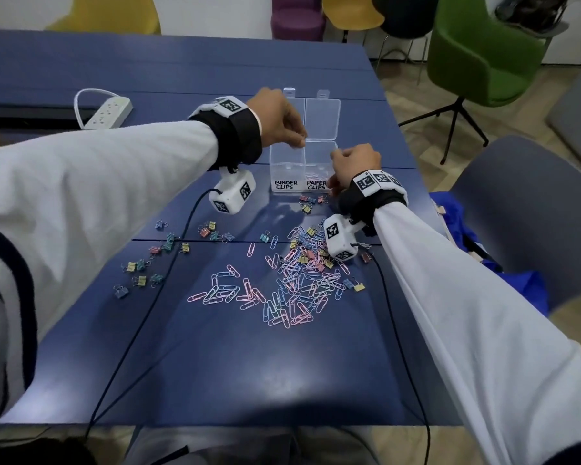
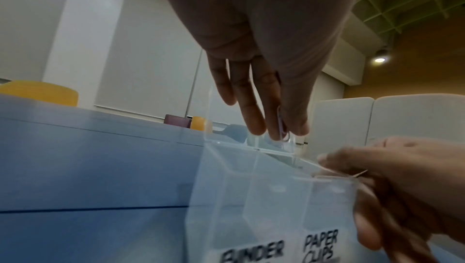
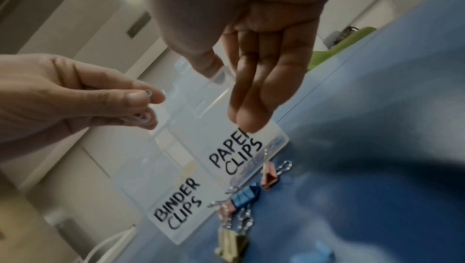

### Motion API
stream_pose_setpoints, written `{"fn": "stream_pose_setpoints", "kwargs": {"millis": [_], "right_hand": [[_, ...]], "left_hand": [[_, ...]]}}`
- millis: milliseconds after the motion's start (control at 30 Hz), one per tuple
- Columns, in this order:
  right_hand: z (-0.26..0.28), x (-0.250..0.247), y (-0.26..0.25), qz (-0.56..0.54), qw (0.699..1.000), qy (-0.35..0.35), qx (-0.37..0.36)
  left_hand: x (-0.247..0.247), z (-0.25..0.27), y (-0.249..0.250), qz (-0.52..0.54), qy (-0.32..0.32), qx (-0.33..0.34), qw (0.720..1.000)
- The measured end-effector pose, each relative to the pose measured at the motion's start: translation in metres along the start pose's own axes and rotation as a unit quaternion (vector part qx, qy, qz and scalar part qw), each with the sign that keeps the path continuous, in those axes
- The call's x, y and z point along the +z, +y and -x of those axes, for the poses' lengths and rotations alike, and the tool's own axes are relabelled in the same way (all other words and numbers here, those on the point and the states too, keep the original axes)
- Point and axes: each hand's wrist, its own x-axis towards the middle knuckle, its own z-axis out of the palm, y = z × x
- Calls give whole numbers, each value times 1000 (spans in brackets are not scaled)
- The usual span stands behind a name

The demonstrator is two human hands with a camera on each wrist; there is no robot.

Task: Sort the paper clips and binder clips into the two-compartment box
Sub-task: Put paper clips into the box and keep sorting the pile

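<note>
The clear two-compartment box [image 1: 287, 169] stands on the blue table [image 1: 215, 364], labelled BINDER CLIPS on the left and PAPER CLIPS on the right, both lids tipped back. My left hand [image 1: 302, 139] hovers over its top near the divider and pinches a pale purple paper clip [image 2: 283, 128] between thumb and fingers. My right hand [image 1: 332, 171] grips the box's right wall, thumb on the rim and fingers [image 3: 247, 120] down the front by the PAPER CLIPS label. Loose pink and blue paper clips [image 1: 282, 290] lie in front, with small coloured binder clips [image 1: 141, 266] scattered to the left.
A few binder clips [image 1: 311, 201] lie right against the box's front. A white power strip [image 1: 109, 110] sits at the back left. Two dark cables [image 1: 168, 280] cross the table. A grey chair [image 1: 524, 213] and a blue bag [image 1: 467, 229] stand at the right edge.
</note>
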Motion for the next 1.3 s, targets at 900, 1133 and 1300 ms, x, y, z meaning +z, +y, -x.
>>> {"fn": "stream_pose_setpoints", "kwargs": {"millis": [900, 1133, 1300], "right_hand": [[126, -34, 25, 254, 942, -166, -142], [149, -19, 31, 296, 942, -130, -95], [156, -16, 28, 266, 952, -118, -93]], "left_hand": [[3, 195, 5, -140, -281, -17, 949], [22, 227, 1, -68, -278, -71, 956], [44, 219, 23, -33, -211, -57, 975]]}}
